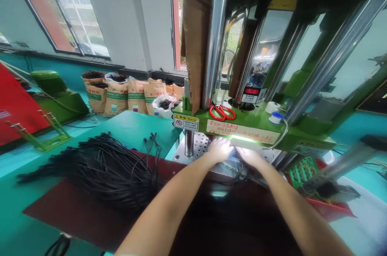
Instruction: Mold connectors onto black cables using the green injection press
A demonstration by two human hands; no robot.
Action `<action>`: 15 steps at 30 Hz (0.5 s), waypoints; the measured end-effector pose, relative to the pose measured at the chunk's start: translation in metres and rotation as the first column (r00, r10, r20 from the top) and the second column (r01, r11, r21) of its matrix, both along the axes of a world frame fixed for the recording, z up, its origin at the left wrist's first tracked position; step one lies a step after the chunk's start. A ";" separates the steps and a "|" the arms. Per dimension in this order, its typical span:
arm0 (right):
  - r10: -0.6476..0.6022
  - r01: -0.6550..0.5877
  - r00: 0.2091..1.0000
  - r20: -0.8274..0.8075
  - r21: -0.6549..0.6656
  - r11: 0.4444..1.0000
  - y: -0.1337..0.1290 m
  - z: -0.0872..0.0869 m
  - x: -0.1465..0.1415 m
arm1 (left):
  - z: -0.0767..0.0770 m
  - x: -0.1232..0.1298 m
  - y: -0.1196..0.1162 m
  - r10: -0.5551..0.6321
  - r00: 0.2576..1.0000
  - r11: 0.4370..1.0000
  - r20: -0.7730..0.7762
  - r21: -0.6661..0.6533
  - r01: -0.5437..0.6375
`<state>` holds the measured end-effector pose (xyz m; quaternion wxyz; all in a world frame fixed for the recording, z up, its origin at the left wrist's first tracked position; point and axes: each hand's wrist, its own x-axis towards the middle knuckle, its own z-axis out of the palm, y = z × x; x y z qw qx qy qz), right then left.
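Observation:
Both arms reach under the green press plate of a large machine (193, 129). My left hand (221, 148) lies low at the metal bed (198, 143), its fingertips partly hidden by the plate's edge and glare. Close to its right, my right hand (249, 155) is also at the bed, its fingers mostly hidden. Thin dark cables (237, 167) run out between and below the two hands; whether either hand grips them cannot be made out. Left of my arms, a large bundle of black cables (111, 167) lies on a dark red board (57, 211).
Red-handled scissors (222, 113) and a blue-and-white tape roll (275, 117) rest on the machine's ledge. Steel columns (215, 46) rise above it. A green tray of small parts (304, 170) stands at right. Filled paper sacks (116, 96) line the wall behind the green table (133, 123).

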<state>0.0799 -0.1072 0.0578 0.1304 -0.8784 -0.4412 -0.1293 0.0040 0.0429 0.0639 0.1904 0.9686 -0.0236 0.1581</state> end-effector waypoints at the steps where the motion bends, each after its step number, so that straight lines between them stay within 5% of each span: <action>1: 0.011 -0.012 1.000 -0.023 -0.022 1.000 -0.005 -0.001 0.001 | -0.003 -0.001 0.004 -0.056 0.998 0.998 0.004 0.028 0.056; 5: 0.039 -0.048 0.996 -0.080 -0.111 0.993 -0.012 -0.004 0.003 | -0.012 -0.001 0.012 -0.162 0.987 0.982 0.012 0.102 0.160; 15: -0.003 -0.009 0.998 -0.066 -0.176 0.984 0.004 -0.003 -0.002 | -0.023 0.019 0.016 -0.133 0.986 0.989 -0.101 0.051 0.138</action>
